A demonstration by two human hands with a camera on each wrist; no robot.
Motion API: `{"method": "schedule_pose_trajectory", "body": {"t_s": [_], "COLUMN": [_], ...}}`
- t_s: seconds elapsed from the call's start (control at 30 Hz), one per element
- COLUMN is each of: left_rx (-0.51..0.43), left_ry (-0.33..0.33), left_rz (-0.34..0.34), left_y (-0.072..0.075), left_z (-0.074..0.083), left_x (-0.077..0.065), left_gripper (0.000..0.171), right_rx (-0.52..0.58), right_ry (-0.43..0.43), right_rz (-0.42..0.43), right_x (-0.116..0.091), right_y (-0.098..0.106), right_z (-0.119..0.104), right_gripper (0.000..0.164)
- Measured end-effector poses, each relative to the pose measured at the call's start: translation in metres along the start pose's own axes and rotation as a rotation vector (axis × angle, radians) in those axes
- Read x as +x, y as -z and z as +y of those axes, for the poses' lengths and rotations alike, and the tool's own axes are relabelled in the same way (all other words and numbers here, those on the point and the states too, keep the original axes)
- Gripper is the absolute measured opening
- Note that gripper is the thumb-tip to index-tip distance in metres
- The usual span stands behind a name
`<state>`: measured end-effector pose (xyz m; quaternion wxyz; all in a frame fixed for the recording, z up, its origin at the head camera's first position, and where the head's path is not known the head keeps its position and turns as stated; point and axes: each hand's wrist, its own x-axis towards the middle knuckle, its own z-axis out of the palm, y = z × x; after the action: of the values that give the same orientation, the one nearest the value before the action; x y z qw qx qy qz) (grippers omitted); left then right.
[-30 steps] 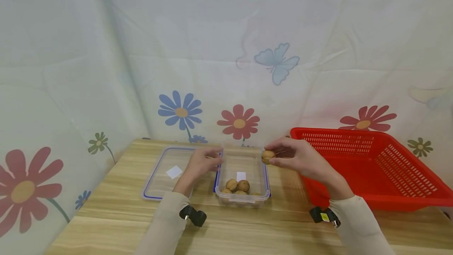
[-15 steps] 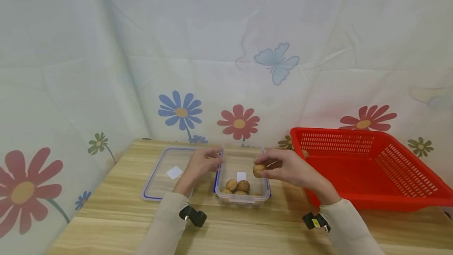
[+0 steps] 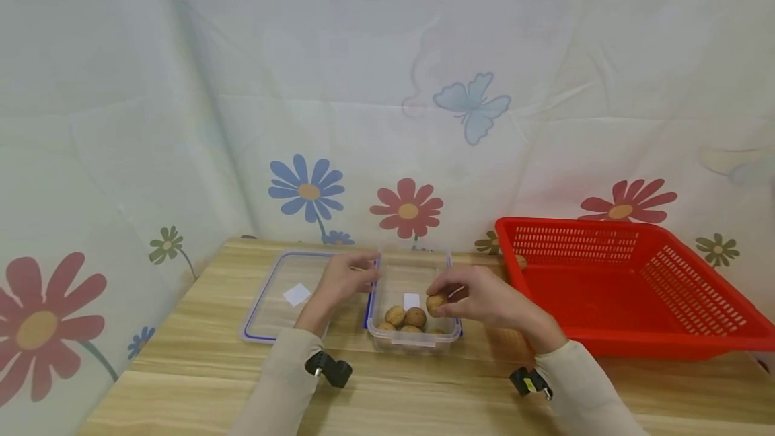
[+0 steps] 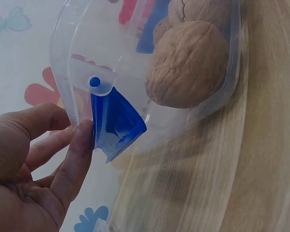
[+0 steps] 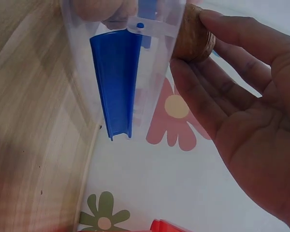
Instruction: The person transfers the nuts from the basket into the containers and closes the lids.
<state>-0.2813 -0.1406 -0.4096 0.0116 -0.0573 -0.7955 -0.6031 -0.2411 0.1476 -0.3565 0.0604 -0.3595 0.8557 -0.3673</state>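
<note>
A clear plastic box [image 3: 387, 340] with blue latches stands mid-table with several walnuts [image 3: 395, 316] gathered at its near end. My left hand [image 3: 345, 280] pinches the box's left rim, thumb beside a blue latch [image 4: 115, 123] in the left wrist view. Between the thumb and fingers of my right hand [image 3: 484, 296] is one walnut [image 3: 435, 305], held over the box's right side at rim height. The right wrist view shows that walnut [image 5: 191, 36] just above the box's edge. A small white label [image 3: 412, 301] is visible at the box's bottom.
To the left lies the clear lid [image 3: 272, 308] with a blue seal and a white label, partly behind the left hand. A large red basket [image 3: 605, 342] stands at the right, with a walnut [image 3: 521, 262] at its left wall. A flower-print curtain hangs behind the table.
My right hand has carried its walnut left and down, from beside the box's right edge to over the box. The left hand stays at the rim.
</note>
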Motion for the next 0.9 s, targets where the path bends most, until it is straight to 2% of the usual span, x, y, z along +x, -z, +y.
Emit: {"method": "schedule_pose_trajectory", "body": {"t_s": [0.3, 0.5, 0.7, 0.9], "left_rx": [0.008, -0.015, 0.02, -0.005], "left_ry": [0.003, -0.005, -0.012, -0.018], "left_rz": [0.01, -0.01, -0.002, -0.001], "left_y": [0.0, -0.002, -0.001, -0.001], "left_z": [0.001, -0.001, 0.002, 0.0], "left_x": [0.0, -0.001, -0.002, -0.001], "left_gripper": [0.041, 0.041, 0.04, 0.04], "right_rx": [-0.097, -0.175, -0.253, -0.33], "right_ry": [0.054, 0.088, 0.082, 0.075], "right_rz": [-0.06, -0.084, -0.133, -0.189], "right_x": [0.004, 0.005, 0.013, 0.021], "right_y": [-0.006, -0.006, -0.008, -0.012], "right_z": [0.001, -0.001, -0.007, -0.009], "right_gripper": [0.023, 0.02, 0.02, 0.019]}}
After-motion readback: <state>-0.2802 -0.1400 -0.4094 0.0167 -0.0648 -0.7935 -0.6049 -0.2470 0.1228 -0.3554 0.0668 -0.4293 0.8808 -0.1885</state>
